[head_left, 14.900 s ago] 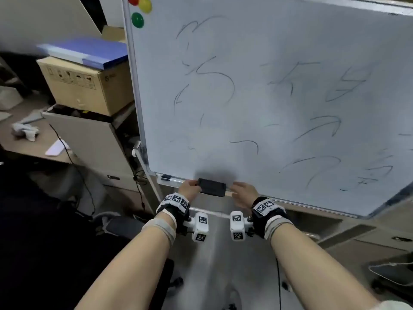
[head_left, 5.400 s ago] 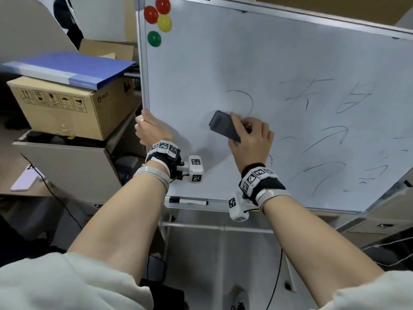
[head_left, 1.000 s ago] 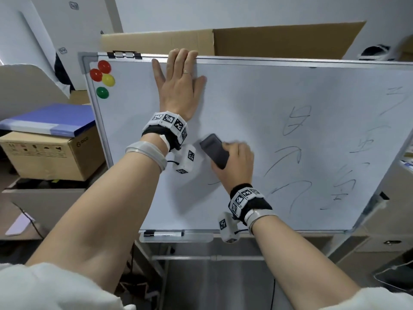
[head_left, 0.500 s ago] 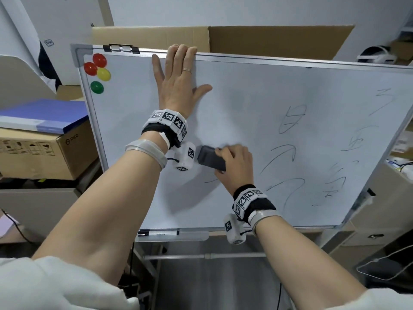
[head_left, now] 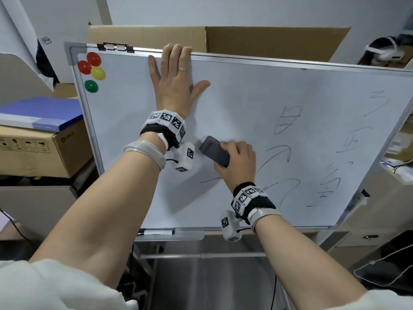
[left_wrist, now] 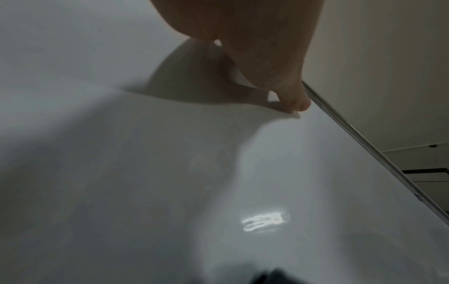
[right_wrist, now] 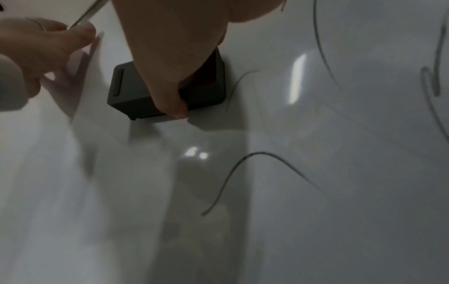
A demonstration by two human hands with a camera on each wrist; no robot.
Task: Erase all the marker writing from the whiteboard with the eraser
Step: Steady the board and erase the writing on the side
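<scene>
The left hand (head_left: 176, 86) lies flat against the whiteboard (head_left: 245, 104), fingers straight and pointing up, their tips at the top frame, thumb spread to the right. Just below it, the right hand (head_left: 237, 162) grips the dark eraser (head_left: 213, 151) with fingers curled over its top and the thumb on its near side, pressing it to the board's middle at a tilt. Both forearms reach up and forward. Marker strokes (head_left: 288, 121) cover the board's right half, and one short line (head_left: 210, 180) sits under the right hand.
</scene>
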